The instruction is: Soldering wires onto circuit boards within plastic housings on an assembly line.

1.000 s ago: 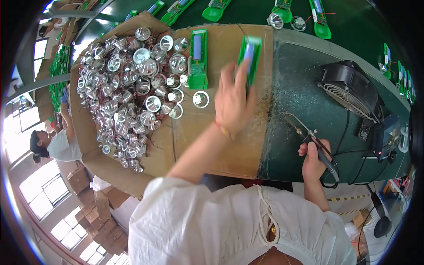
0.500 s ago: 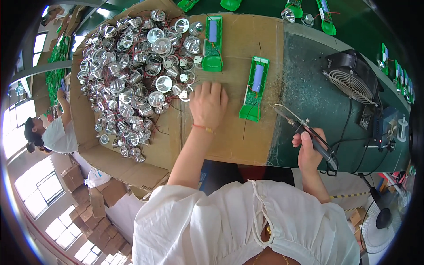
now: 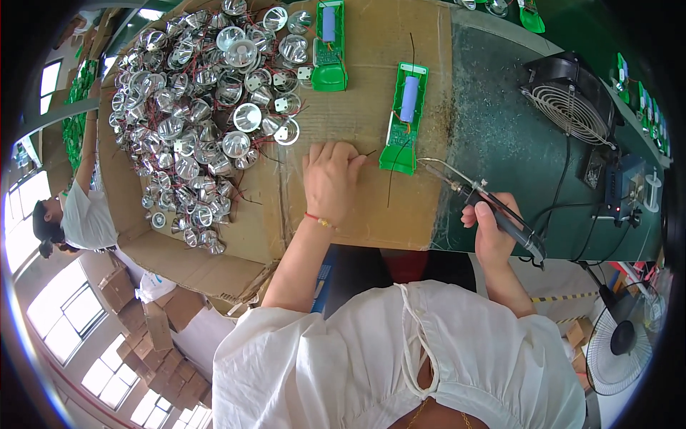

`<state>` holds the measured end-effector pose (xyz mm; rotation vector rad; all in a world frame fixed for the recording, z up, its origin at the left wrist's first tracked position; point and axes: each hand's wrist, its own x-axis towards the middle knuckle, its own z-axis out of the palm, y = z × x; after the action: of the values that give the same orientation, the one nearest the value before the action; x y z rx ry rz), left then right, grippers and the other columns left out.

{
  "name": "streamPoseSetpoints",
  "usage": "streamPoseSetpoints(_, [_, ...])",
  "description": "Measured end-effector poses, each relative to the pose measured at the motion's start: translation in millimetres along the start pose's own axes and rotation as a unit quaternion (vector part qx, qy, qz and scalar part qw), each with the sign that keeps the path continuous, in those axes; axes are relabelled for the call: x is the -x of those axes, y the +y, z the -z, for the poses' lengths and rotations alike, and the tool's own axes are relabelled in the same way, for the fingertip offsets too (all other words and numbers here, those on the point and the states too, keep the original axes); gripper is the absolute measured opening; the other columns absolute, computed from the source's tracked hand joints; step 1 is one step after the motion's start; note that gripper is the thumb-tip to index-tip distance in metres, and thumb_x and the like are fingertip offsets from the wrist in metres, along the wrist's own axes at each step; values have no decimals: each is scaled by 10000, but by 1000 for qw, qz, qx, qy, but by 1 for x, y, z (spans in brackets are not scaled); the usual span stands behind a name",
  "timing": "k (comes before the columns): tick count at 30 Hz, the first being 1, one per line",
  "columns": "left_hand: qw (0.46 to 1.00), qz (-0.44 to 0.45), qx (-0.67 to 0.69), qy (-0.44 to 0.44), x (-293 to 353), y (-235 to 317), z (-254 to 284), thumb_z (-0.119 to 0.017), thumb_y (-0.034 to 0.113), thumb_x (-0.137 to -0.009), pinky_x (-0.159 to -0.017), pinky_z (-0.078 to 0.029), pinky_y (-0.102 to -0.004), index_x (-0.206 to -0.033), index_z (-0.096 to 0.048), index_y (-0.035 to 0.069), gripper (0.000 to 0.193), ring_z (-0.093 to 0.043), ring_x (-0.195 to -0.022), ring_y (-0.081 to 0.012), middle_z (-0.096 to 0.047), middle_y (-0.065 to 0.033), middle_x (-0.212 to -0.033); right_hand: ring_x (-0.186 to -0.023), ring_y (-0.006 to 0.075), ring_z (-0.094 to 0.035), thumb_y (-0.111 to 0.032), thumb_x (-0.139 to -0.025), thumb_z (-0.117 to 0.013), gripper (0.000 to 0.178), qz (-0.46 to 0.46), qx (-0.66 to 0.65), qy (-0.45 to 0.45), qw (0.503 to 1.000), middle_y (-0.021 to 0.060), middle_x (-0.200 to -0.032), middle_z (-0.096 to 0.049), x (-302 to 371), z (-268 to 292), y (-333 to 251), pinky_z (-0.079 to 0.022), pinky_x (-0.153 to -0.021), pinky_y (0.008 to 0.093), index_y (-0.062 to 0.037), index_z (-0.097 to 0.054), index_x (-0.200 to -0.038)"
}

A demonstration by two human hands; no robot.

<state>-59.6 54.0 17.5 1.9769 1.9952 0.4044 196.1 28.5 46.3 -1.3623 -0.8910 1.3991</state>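
Observation:
My right hand (image 3: 491, 227) grips a soldering iron (image 3: 504, 220) by its dark handle. The iron's bent metal tip reaches left, close to the lower end of a green casing (image 3: 404, 118). That casing lies open side up, with a purple cylindrical cell, a green circuit board and loose dark wires. My left hand (image 3: 331, 179) is closed over the cardboard just left of it, and a thin wire (image 3: 369, 153) pokes out by the fingertips. Whatever else lies under the palm is hidden. A second green casing (image 3: 329, 50) with a cell rests farther off, beside the silver reflector cups.
A heap of silver reflector cups (image 3: 207, 93) with red wires fills a cardboard box (image 3: 193, 268) at left. On the green table's right stand a black fan (image 3: 568, 100) and a soldering station (image 3: 623, 193). More green casings lie along the far edge. Another person (image 3: 78, 214) works at far left.
My left hand has moved away from the cups, toward the nearer casing, with a wire now at its fingertips. The iron's tip has come left to that casing's lower end. The view has shifted slightly.

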Motion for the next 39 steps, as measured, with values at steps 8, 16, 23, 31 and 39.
streamPoseSetpoints(8, [1000,-13,-9,25,1,8,5,-704,214,-663,-708,-372,-372,-715,-596,121,152,-489,-805,-249,-535,-26,-810,-558,133,-579,-47,-809,-583,137,-6,-5,-9,1000,129,-699,-614,-5,-2,1,-495,-516,240,45,-505,-875])
streamPoseSetpoints(16, [925,184,331,-23,0,28,20,-672,110,-740,-594,-461,-303,-824,-627,22,130,-592,-638,-195,-615,-103,-737,-586,136,-595,-46,-809,-588,138,2,-4,-20,1000,130,-709,-617,-8,-5,0,-514,-546,246,45,-510,-877])
streamPoseSetpoints(23, [907,223,357,-24,-4,41,7,-682,157,-757,-549,-448,-266,-788,-661,13,149,-558,-572,-142,-563,-75,-734,-598,133,-595,-56,-805,-604,156,9,4,-3,1000,125,-720,-618,-12,-15,0,-512,-558,248,45,-512,-882])
streamPoseSetpoints(31, [934,143,327,-19,-11,41,-3,-671,132,-775,-524,-420,-230,-767,-649,-16,150,-527,-605,-105,-531,-61,-823,-604,131,-596,-77,-805,-618,176,14,17,1,1000,125,-720,-622,-17,-21,4,-509,-562,247,43,-514,-879])
streamPoseSetpoints(39, [909,190,370,-32,-13,44,-5,-654,116,-791,-475,-395,-224,-753,-630,-45,167,-501,-562,-79,-521,-41,-829,-613,140,-612,-74,-813,-608,163,-1,-3,-11,1000,134,-727,-625,-24,-27,7,-514,-563,247,42,-516,-880])
